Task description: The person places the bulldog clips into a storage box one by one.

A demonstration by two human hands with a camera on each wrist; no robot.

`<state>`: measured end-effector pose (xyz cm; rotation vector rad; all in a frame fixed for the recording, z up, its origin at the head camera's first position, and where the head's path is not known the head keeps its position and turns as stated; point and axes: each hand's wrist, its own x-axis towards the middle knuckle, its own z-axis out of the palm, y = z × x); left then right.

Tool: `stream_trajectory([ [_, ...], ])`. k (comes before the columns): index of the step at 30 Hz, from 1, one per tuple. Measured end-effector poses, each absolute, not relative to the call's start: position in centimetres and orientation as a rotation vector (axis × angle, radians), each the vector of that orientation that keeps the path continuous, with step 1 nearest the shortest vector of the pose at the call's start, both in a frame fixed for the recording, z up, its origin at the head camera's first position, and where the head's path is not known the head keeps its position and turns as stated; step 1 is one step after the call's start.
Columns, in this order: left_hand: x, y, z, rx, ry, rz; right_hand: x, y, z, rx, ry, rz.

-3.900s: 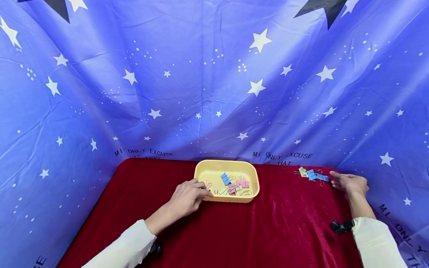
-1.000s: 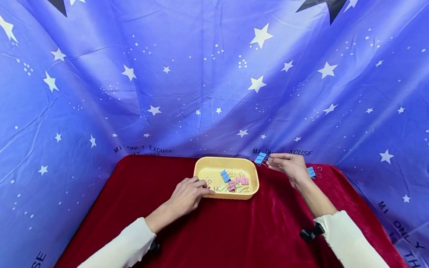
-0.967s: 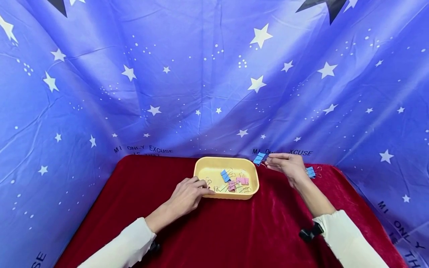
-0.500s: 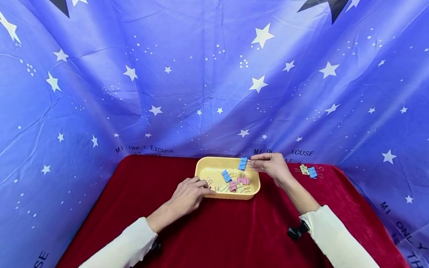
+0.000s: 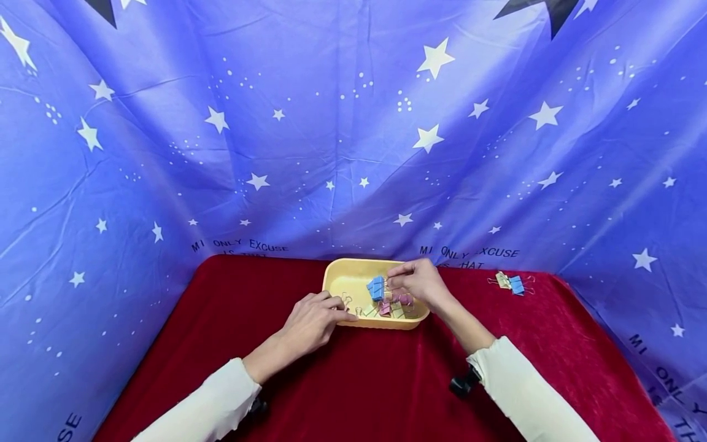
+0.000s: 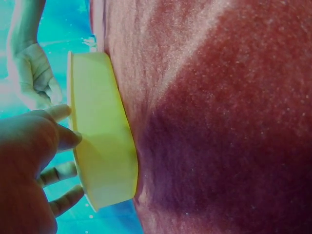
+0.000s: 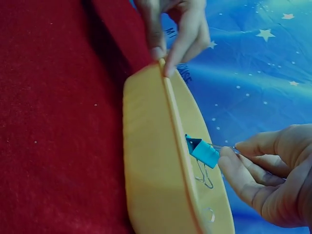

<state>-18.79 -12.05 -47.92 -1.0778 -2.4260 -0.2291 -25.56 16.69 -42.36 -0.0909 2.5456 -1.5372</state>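
My right hand pinches a blue binder clip by one wire handle, over the inside of a yellow plastic tray. In the right wrist view the clip's other handle hangs down beside the tray's rim. My left hand grips the tray's near left rim between thumb and fingers, as the right wrist view shows. Pink binder clips and pale green ones lie in the tray. Another blue clip there is mostly hidden behind the held one.
On the red velvet cloth, right of the tray, lie a pale yellow binder clip and a blue binder clip, touching or nearly so. A blue star-printed curtain rises behind and along both sides.
My right hand has taken a blue binder clip from the group at the far right and carried it left, over the tray. My left hand has stayed on the rim.
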Motion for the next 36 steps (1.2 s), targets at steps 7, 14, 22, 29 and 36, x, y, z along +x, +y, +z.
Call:
stream_trajectory([
  [7,-18.8,-11.6,-47.8,-1.086,-2.45,-0.239,-25.3,16.1,-43.0,-0.071,2.65,-1.385],
  [14,-18.8,-11.7,-47.6,-1.082,-2.441,-0.252,-25.0,16.8,-42.5,-0.036,2.646,-1.349],
  [22,-18.8,-11.9,-47.6,-1.072,-2.454,-0.251,-24.7,18.3,-42.5,-0.058,2.603,-1.461],
  [29,-18.7,-12.1,-47.7,-1.068,-2.459,-0.261,-24.5,20.1,-42.2,-0.038,2.496,-1.609],
  [36,-18.7,-12.0,-47.7,-1.061,-2.482,-0.264,-24.5,22.7,-41.7,-0.028,2.516,-1.623],
])
